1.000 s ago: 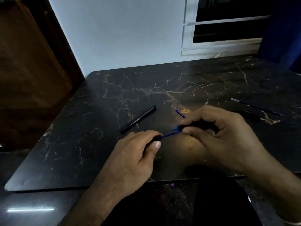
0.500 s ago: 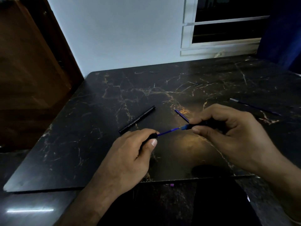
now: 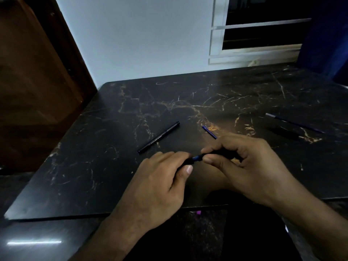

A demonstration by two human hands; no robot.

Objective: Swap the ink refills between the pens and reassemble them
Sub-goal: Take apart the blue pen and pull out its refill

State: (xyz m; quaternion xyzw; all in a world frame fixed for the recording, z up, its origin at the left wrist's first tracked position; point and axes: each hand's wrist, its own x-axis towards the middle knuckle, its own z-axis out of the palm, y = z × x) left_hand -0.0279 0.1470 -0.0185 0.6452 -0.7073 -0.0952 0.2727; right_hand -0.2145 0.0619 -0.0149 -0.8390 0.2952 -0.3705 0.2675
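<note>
My left hand grips a black pen barrel whose open end points right. My right hand pinches a black pen front section with a blue refill. Only a short blue stretch shows between the two black parts, which almost meet. A second black pen barrel lies on the table to the left of my hands. A loose blue refill lies just beyond my right hand, partly hidden by it. At the far right lies another thin refill, beside a dark pen part.
The black marble table has a front edge near my wrists. A white wall and a window stand behind it. A brown wooden door is at the left. A blue curtain hangs at the far right.
My hands have come together: the blue refill, long and exposed half a second ago, has slid into the barrel in my left hand, leaving a short blue stub showing.
</note>
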